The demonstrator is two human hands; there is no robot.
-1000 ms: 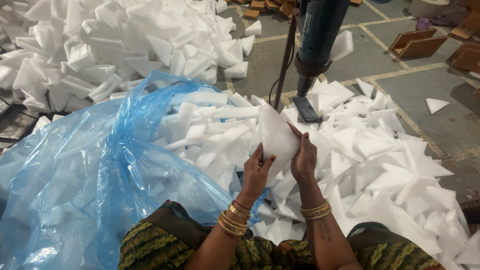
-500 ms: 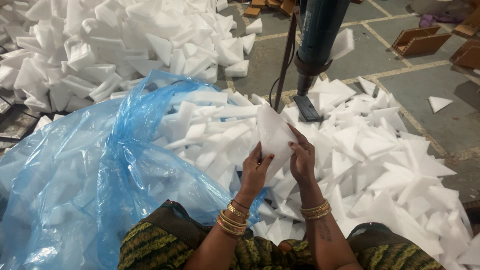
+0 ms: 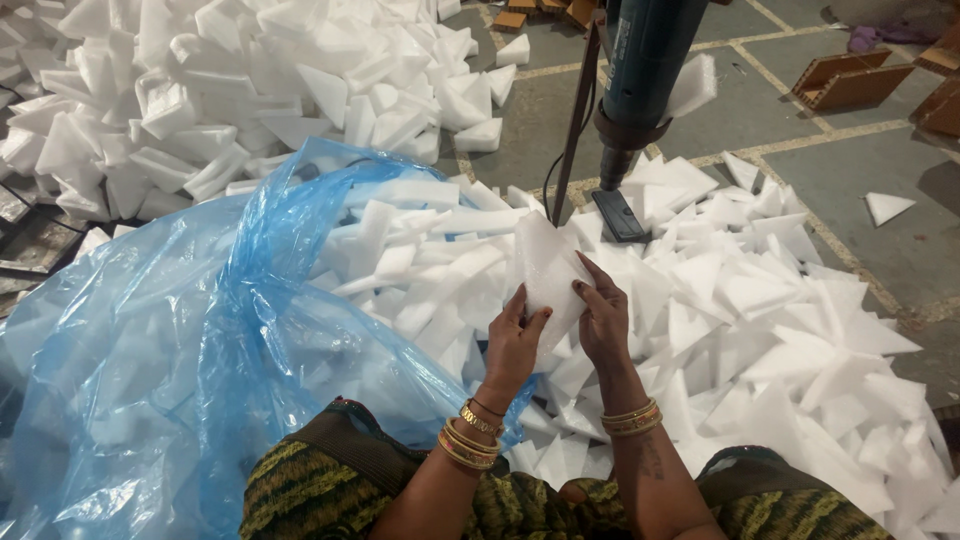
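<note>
Foam piece (image 3: 545, 265) pinched upright between left hand (image 3: 512, 345) and right hand (image 3: 603, 322), long axis pointing toward hanging blue tool (image 3: 640, 70), probably heat gun.

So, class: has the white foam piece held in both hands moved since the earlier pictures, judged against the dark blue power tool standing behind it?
No. The white foam piece sits in the same spot below-left of the dark blue power tool.

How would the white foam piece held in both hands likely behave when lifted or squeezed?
The white foam piece probably weighs little: left hand and right hand hold it by the fingertips alone. It looks stiff, keeping flat faces and a pointed tip unsupported. Its edges seem crumbly, so hard pinching may dent it.
</note>
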